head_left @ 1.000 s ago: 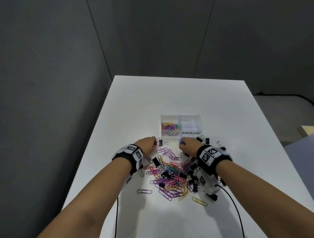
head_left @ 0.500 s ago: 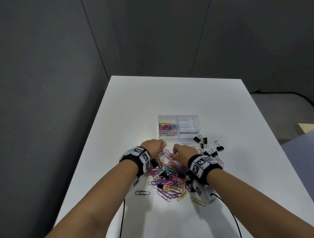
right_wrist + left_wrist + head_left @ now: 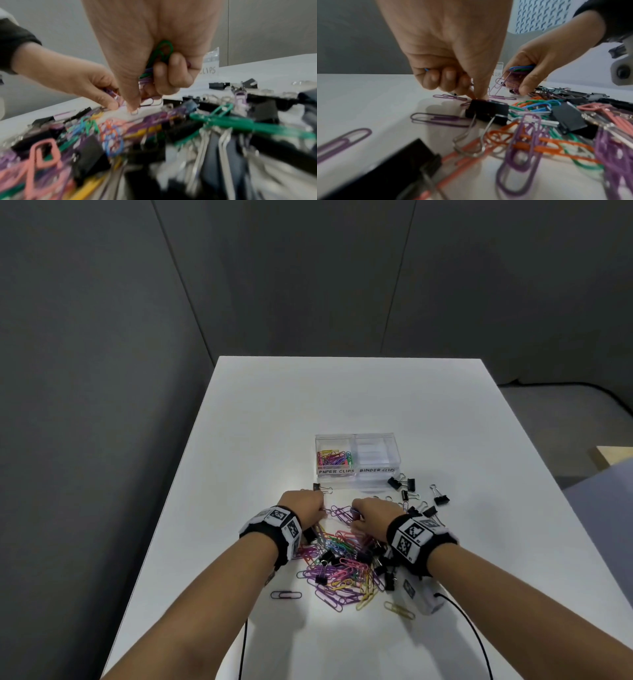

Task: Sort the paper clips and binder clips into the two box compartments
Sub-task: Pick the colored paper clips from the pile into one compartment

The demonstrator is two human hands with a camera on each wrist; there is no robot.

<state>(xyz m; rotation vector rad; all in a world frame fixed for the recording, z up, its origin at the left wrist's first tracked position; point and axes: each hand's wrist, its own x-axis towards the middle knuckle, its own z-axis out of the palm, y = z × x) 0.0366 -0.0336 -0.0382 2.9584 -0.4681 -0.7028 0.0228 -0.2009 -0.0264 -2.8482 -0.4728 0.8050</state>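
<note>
A clear two-compartment box (image 3: 357, 474) stands mid-table. Its left part, labelled PAPER CLIPS, holds coloured paper clips (image 3: 334, 458). The right part, labelled BINDER CLIPS (image 3: 376, 451), looks empty. A mixed pile of clips (image 3: 342, 570) lies in front of it. My left hand (image 3: 305, 505) works at the pile's far edge, fingers curled round a few paper clips (image 3: 111, 93), thumb and forefinger (image 3: 479, 94) down beside a black binder clip (image 3: 488, 112). My right hand (image 3: 371, 517) grips a bunch of green and purple paper clips (image 3: 161, 56) and pinches at another on the table.
Loose black binder clips (image 3: 411, 487) lie right of the box, and one (image 3: 320, 489) at its front left. Stray paper clips (image 3: 287, 595) lie near me. Cables (image 3: 472, 631) run from both wrists towards the front edge of the white table (image 3: 308, 405).
Both hands have drawn back a little from the box front onto the far edge of the pile. The right hand has shifted left, closer to the left hand.
</note>
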